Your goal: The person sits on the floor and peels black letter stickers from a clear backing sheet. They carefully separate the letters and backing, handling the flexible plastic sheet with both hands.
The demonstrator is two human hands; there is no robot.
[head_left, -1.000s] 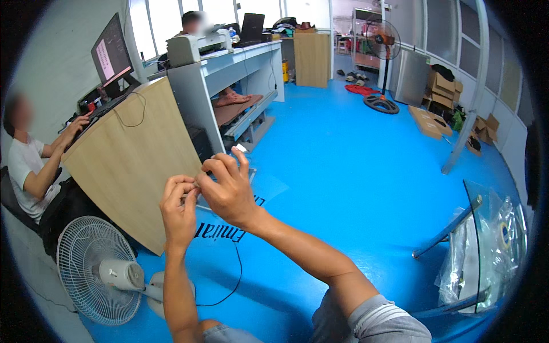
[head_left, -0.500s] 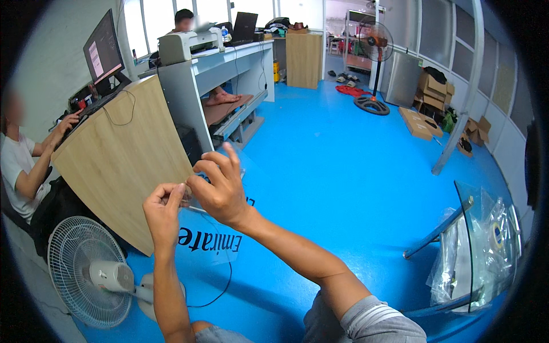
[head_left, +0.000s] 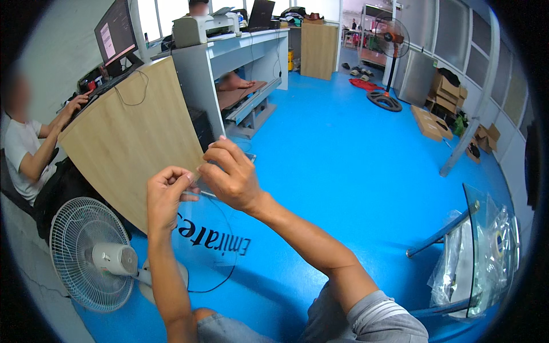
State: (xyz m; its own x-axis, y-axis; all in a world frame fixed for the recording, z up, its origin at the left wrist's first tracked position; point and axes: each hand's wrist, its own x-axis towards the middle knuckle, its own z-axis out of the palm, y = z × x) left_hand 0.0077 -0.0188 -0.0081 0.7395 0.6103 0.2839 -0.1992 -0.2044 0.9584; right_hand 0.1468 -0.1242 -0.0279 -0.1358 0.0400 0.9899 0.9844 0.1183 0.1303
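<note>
A clear plastic film or bag point(head_left: 220, 256) printed with black lettering hangs below my hands, and the blue floor shows through it. My left hand point(head_left: 167, 197) pinches its upper part between thumb and fingers. Close beside it, my right hand point(head_left: 233, 176) is closed with bent fingers, thumb and index pressed together at the film near the left fingertips. The film's edges are hard to make out, and its far part is hidden behind my right hand.
A white fan point(head_left: 91, 254) stands at lower left beside a wooden desk point(head_left: 131, 143), where a person sits at a monitor. A glass-topped table point(head_left: 472, 246) with clear plastic bags is at right. Farther off are a grey counter point(head_left: 251, 43), a pedestal fan point(head_left: 393, 63) and cardboard boxes point(head_left: 432, 123).
My view has shifted, so the room sits farther right. My right hand's raised fingers have curled down, and the hands stay together at the film.
</note>
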